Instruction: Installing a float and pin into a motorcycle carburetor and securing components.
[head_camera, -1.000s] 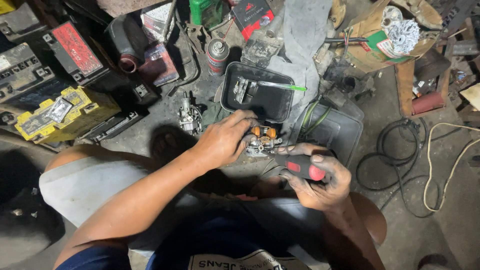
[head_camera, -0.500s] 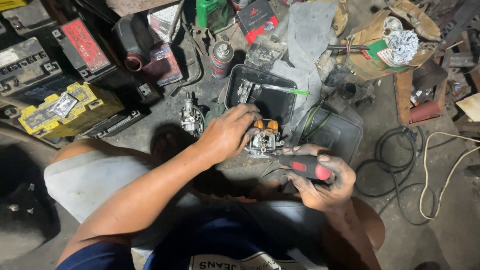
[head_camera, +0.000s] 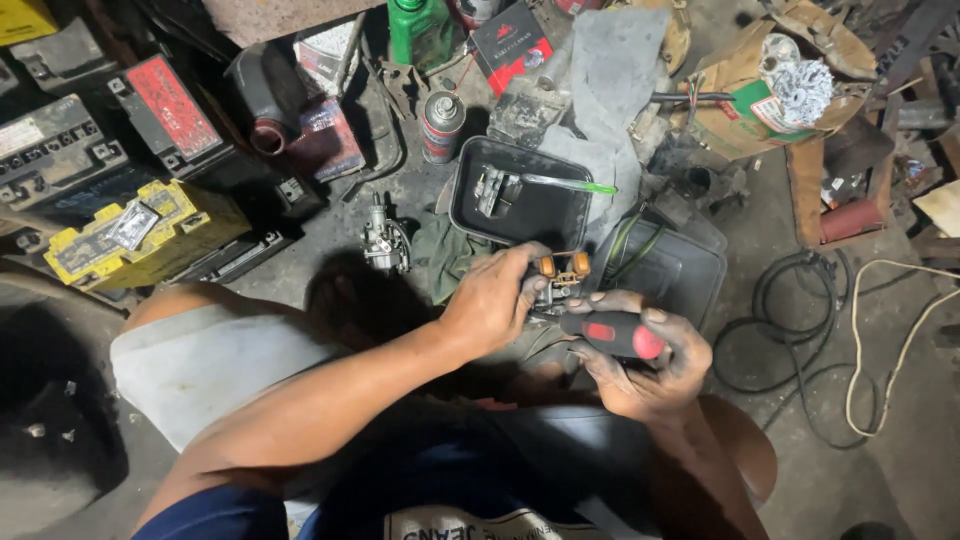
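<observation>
Down at floor level, the left hand (head_camera: 493, 305) is wrapped around a small carburetor (head_camera: 556, 285) with two orange floats showing on top, holding it just above the person's lap and in front of a black plastic tray (head_camera: 470, 200). The right hand (head_camera: 645, 365) is clenched around a screwdriver (head_camera: 612, 335) with a black-and-red handle, its tip pointed into the carburetor body. This metal casting looks dense and rigid, heavy for its size, so a firm grip round the body suits it; the orange floats appear thin and fragile and are better left untouched. Both hands look grimy, so the metal may well be oily and slippery. A second carburetor (head_camera: 380, 238) lies on the concrete floor (head_camera: 800, 470) nearby, beside a spray can (head_camera: 441, 125) and a yellow battery (head_camera: 130, 235).
</observation>
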